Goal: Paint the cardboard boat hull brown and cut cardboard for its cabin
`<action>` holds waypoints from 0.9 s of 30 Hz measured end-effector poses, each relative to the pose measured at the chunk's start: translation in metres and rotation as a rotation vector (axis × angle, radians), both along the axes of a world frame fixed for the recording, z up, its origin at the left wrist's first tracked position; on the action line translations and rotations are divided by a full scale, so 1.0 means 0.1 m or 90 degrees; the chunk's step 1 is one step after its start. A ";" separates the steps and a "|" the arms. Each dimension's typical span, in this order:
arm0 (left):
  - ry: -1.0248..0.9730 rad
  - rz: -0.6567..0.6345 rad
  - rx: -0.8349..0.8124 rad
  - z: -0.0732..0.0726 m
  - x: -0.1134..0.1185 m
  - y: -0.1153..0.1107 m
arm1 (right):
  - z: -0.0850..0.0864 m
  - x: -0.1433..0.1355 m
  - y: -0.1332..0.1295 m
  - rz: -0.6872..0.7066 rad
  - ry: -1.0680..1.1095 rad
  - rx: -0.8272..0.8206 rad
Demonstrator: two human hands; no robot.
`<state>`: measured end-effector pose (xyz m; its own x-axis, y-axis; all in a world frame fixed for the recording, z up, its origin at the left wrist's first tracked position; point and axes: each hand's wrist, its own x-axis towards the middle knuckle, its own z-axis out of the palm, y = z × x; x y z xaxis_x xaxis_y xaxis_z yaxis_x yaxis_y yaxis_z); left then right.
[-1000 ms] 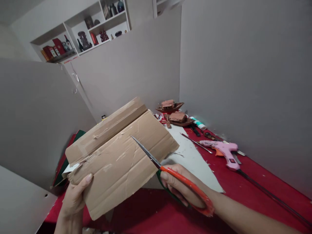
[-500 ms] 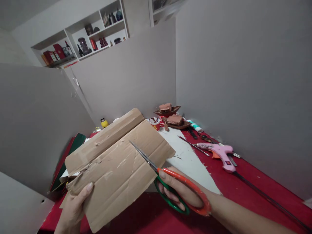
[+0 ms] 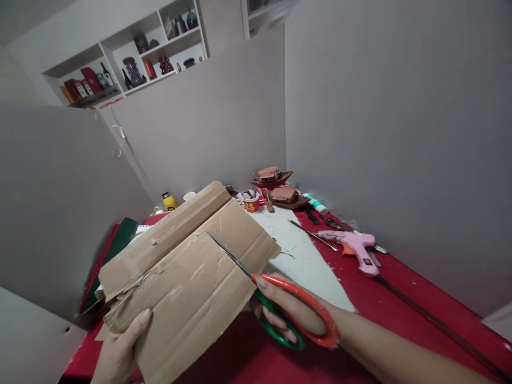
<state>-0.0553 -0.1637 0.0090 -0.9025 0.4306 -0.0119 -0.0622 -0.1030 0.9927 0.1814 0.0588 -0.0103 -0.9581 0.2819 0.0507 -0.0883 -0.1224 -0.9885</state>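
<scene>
A creased brown cardboard sheet (image 3: 180, 288) is tilted up in front of me, with a fold along its upper part and a torn left edge. My left hand (image 3: 122, 346) grips its lower left corner, thumb on top and the other fingers hidden behind. In my right hand (image 3: 286, 306) is a pair of scissors (image 3: 316, 306) with one orange and one green handle, fingers through the loops. One blade lies over the cardboard's face, pointing up and left; the other blade is hidden behind the sheet.
Pink glue gun (image 3: 356, 246) with a black cord lies on the red tabletop (image 3: 404, 277) at right. Two brown model boats (image 3: 286, 196), a red paper cup (image 3: 250, 202) and a yellow bottle (image 3: 169, 201) stand at the back. Grey panels (image 3: 380, 117) enclose the table.
The whole scene has shifted slightly left in view. Cardboard, scissors and both hands keep nearly the same arrangement, with the scissors still across the sheet's right edge.
</scene>
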 end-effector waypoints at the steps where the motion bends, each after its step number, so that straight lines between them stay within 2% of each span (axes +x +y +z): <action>1: -0.009 -0.008 0.008 -0.01 0.01 0.00 | -0.01 0.00 0.00 0.005 -0.006 -0.009; 4: 0.000 -0.023 0.023 -0.02 0.06 0.01 | -0.01 0.01 -0.01 0.010 -0.007 -0.027; 8: 0.073 0.029 0.008 -0.04 0.09 0.01 | 0.02 0.01 -0.02 0.018 -0.001 -0.046; 11: 0.033 0.015 -0.002 -0.07 0.10 0.02 | 0.03 0.01 -0.01 0.019 -0.015 -0.044; 14: -0.010 -0.015 -0.009 -0.09 0.12 0.02 | 0.03 0.01 0.02 0.012 -0.028 -0.018; 18: 0.015 0.005 0.012 -0.09 0.20 -0.01 | 0.07 0.05 0.04 -0.015 -0.020 0.054; 22: 0.003 0.004 0.019 -0.01 0.28 -0.05 | 0.08 0.07 0.05 -0.008 -0.001 0.094; 27: -0.025 0.020 -0.011 0.16 0.21 -0.14 | 0.03 0.05 0.03 0.107 0.035 0.074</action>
<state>-0.0341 -0.1773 0.0253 -0.9140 0.4021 -0.0543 -0.0977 -0.0882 0.9913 0.1860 0.0615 -0.0074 -0.9862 0.1070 0.1265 -0.1299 -0.0259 -0.9912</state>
